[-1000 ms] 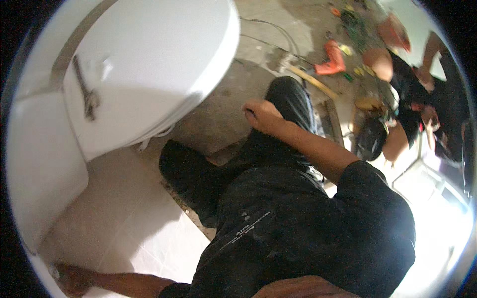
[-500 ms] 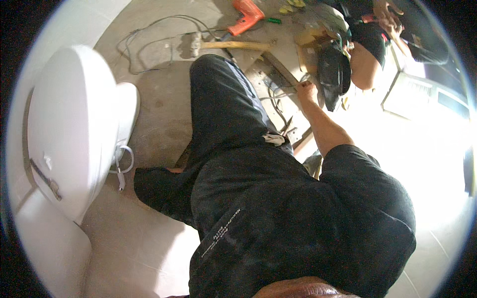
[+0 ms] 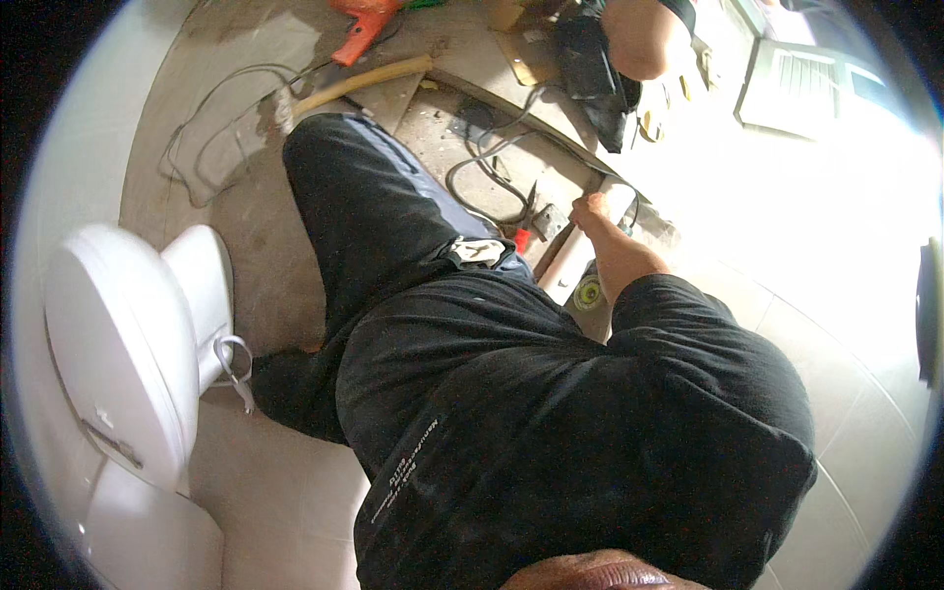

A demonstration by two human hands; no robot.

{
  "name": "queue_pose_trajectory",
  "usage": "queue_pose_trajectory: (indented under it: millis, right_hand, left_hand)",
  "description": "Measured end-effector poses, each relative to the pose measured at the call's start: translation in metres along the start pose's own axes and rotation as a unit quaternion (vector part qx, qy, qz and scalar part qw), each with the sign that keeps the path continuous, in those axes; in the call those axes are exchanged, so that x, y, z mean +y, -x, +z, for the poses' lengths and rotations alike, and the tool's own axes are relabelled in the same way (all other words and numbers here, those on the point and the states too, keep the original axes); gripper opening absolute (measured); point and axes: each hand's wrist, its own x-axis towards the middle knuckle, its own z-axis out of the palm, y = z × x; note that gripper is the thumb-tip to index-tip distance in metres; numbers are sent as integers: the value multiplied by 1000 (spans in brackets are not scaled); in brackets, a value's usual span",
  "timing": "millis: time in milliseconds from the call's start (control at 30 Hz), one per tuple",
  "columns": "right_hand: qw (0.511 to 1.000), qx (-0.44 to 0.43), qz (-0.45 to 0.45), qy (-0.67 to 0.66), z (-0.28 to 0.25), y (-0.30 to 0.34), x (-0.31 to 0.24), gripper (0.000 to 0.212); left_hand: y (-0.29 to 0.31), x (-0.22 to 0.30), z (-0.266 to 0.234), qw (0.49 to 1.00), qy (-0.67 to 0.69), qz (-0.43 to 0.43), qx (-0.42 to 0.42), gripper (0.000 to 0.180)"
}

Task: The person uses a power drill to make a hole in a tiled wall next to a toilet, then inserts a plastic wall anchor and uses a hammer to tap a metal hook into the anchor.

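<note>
My right hand reaches down with its fingers closed, at the edge of a shallow opening in the floor. Beside it runs a dark narrow strip; whether the fingers grip it cannot be made out. A pale tube-like piece lies just past the hand. Left of the hand are a small grey block, a red-ended tool and looping dark cables. Close to my forearm is a yellow-green round thing. My left hand does not show.
A wooden-handled hammer and an orange drill lie beyond my knee, with a cord. White toilet-like fixtures stand at left. Another person's bare knee and dark clothing are at far right. Strong glare covers the right-hand floor.
My right hand has drawn nearer to me. The long dark bar that pointed away from it no longer shows there. The view has shifted, so the drill and hammer sit higher and further left.
</note>
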Motion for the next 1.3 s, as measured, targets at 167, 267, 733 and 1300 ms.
queue_pose_trajectory:
  millis: [167, 267, 733, 1300]
  right_hand:
    - [946, 195, 199, -167, -12, -2, 7, 30]
    - [920, 220, 178, -270, -33, -52, 54, 20]
    - [809, 209, -522, -169, -107, 26, -290, 15]
    - [657, 182, -723, -110, -168, 218, -338, 16]
  left_hand:
    - [-10, 34, 0, 1000, -27, 8, 0, 53]
    - [-19, 51, 19, 999, -43, 6, -17, 52]
    - [62, -143, -149, 923, -336, -177, 58, 49]
    - [47, -160, -129, 960, -254, -53, 106, 45]
